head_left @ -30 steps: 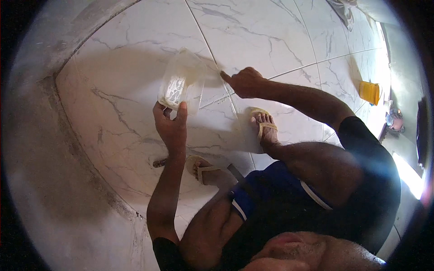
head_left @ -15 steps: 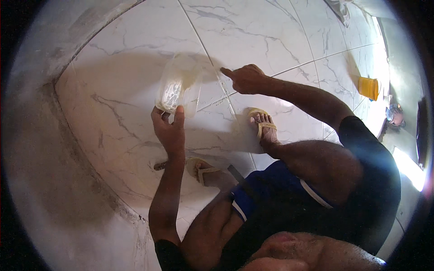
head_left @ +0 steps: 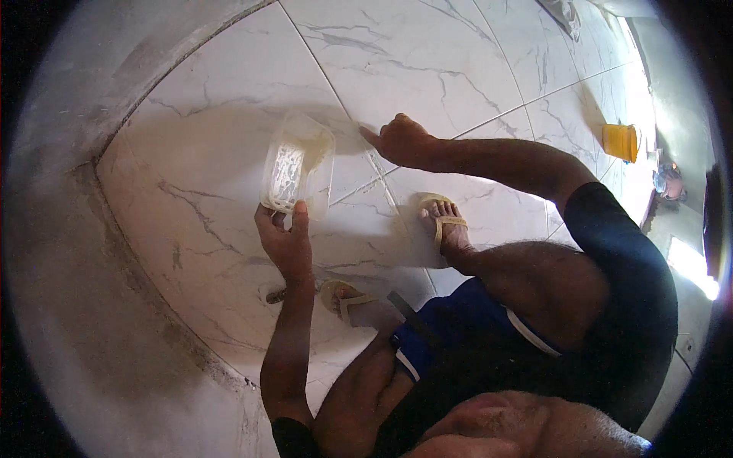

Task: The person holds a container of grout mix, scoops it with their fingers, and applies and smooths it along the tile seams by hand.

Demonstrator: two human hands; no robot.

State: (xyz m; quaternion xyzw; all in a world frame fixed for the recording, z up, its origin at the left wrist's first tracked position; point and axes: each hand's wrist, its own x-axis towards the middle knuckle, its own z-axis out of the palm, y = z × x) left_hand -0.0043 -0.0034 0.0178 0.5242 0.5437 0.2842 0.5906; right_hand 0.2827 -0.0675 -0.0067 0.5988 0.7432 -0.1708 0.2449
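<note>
A translucent plastic tub (head_left: pixel 296 168) with off-white residue inside is gripped at its near end by my left hand (head_left: pixel 284 240), thumb on the rim. Just right of it, my right hand (head_left: pixel 398 141) has its index finger stretched toward a joint in the marbled white floor tiles (head_left: pixel 450 99), the other fingers curled. I cannot tell whether the fingertip touches the tile. Pale smears run along the joint (head_left: pixel 377 168) below that finger.
My sandalled feet (head_left: pixel 447 225) are below my hands. A dark elongated patch or object (head_left: pixel 276 296) lies beside the left foot. Rough plaster (head_left: pixel 114 252) borders the tiles at left. A yellow bucket (head_left: pixel 621 143) stands at right, near cluttered items (head_left: pixel 668 183) and a grey sheet (head_left: pixel 563 15) farther up.
My left hand and the tub have shifted down the view, nearer my body. My right hand has moved a little left, its index finger now angled along the floor joint.
</note>
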